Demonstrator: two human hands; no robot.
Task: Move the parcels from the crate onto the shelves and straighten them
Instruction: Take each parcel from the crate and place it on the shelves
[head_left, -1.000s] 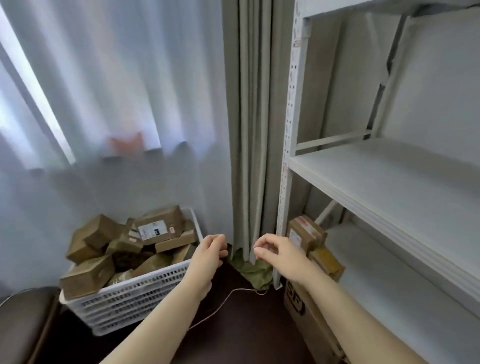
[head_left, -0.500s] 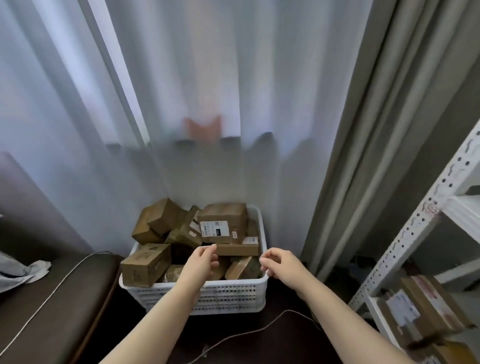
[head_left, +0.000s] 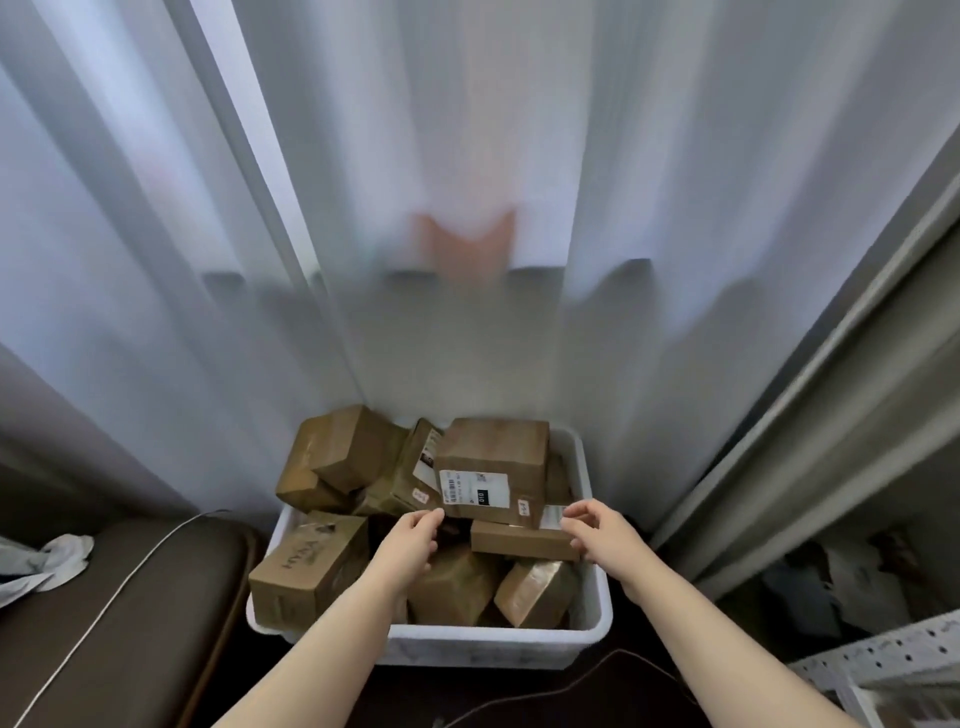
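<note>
A white plastic crate (head_left: 597, 613) stands on the floor in front of me, piled with several brown cardboard parcels. The topmost parcel (head_left: 493, 457) carries a white shipping label and lies tilted at the back right. A flat parcel (head_left: 519, 540) rests just beneath it. My left hand (head_left: 410, 545) hovers over the crate's middle, fingers apart, its tips near the labelled parcel's lower left corner. My right hand (head_left: 602, 535) is beside the flat parcel's right end, fingers apart. Neither hand holds anything.
Sheer white curtains hang behind the crate. A dark brown leather seat (head_left: 130, 623) with a white cable and a crumpled cloth (head_left: 47, 561) lies at the left. The white perforated shelf post (head_left: 883, 660) shows at the bottom right. A dark cable runs on the floor.
My view has swung left from the shelves to the crate. Both hands have reached forward over the crate to the labelled parcel's sides and spread their fingers.
</note>
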